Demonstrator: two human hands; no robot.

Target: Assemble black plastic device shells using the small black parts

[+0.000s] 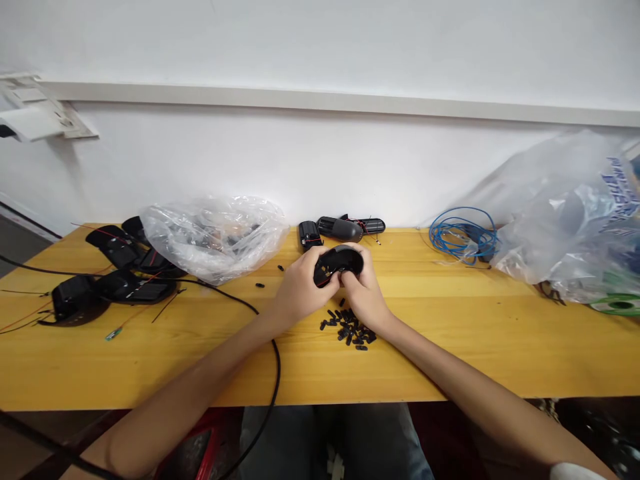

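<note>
Between both hands is a curved black plastic housing (345,259), tilted so its hollow inside faces me. My left hand (301,283) is closed round its left side, thumb at the lower rim. On the other side my right hand (366,287) grips it, with the thumb pressed at the inside edge; whatever lies under the thumbs is too small to make out. Just below the hands, a loose pile of small black plastic pieces (353,331) lies on the wooden table (200,373). Behind the housing sit more black plastic parts (343,229) with thin red wires.
Black housings with wires (135,287) and a clear plastic bag (220,237) are at the left. A black cable (275,373) crosses the table beside my left forearm. To the right lie a coil of blue wire (463,235) and a large plastic bag (560,220). A white wall (350,160) stands behind.
</note>
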